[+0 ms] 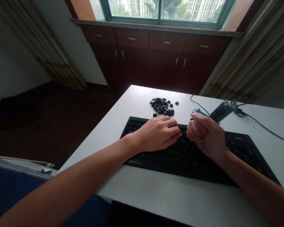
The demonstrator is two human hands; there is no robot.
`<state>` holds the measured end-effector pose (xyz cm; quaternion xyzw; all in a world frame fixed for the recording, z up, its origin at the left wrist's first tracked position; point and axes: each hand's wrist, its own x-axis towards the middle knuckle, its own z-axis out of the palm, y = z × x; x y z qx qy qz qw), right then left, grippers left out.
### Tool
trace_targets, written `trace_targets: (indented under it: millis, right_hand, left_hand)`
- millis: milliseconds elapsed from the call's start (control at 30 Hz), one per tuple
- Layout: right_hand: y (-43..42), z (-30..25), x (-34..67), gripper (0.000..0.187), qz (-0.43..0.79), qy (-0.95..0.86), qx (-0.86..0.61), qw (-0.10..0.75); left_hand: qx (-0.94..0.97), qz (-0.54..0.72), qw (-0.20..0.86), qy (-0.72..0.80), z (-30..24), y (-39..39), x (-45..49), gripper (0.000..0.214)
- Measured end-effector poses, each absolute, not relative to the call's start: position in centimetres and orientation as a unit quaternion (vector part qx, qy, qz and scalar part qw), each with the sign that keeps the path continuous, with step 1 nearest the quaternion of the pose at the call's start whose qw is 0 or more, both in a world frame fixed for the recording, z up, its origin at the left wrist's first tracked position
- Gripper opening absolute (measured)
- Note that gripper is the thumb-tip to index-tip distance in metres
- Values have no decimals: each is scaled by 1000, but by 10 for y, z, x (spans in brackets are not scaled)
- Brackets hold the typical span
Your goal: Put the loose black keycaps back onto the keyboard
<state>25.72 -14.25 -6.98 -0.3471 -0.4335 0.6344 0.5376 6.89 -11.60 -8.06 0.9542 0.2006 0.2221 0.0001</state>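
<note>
White tabletop [180,195] below a window [161,9]: your left hand [156,134] and right hand [205,135] curl closed over one black keyboard [241,148], any grip too hidden to tell. One heap of black keycaps [162,106] lies just beyond, far side.

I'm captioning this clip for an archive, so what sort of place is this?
Probably a room in a high-rise flat: apartment towers stand outside the window, dark wooden cabinets sit beneath it, and a white desk holds a keyboard.
</note>
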Motion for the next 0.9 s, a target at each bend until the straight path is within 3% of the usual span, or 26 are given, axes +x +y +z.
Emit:
trace_targets:
  millis: [267,900]
  right_hand:
    - [-153,-70,247,51,598,-509,-329,525]
    - [-150,-67,254,51,639,-473,-331,508]
  left_hand:
    - [955,224,-12,197,-81,-116,68,30]
    - [956,216,-10,199,-81,-116,69,31]
